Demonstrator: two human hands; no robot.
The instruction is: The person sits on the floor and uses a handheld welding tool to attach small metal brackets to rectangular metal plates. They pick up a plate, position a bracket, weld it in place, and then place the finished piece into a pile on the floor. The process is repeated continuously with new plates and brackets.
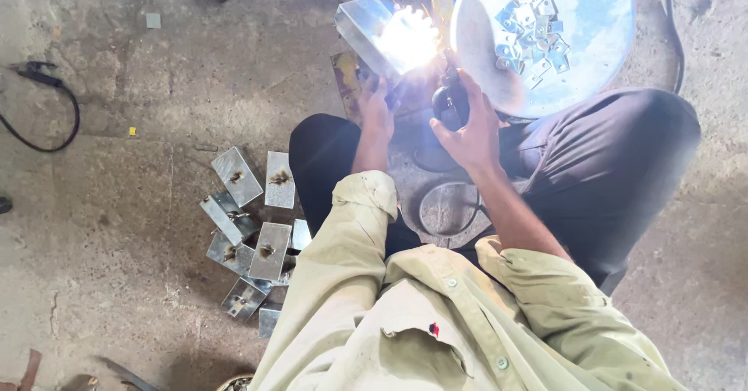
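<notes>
Black and rounded, the torch handle (450,104) sits in the right hand (467,130), fingers curled shut around it, its tip lost in a white glare (407,39) where it meets the metal box (366,29). The left hand (375,109) reaches up beside it to the box's near lower edge; whether those fingers pinch the box or only steady it cannot be told, as the glare and the box hide them. The box stands tilted, one shiny face turned left, just left of a round metal lid (600,40) that holds a heap of small brackets (534,36); the lid's rim comes close against the right hand, so that side is tight. Between the two forearms lies a dark plate with a cable loop (448,208) on it, hemmed in by the person's knees in dark trousers (615,165). Left of the left knee a cluster of finished boxes (249,231) lies scattered, some touching, some overlapping, each with a burnt spot at its middle. Beyond them the concrete floor (117,204) is rough, stained and cracked, with open room toward the left edge, where a black cable with a clamp (39,75) curls well apart from the work.
</notes>
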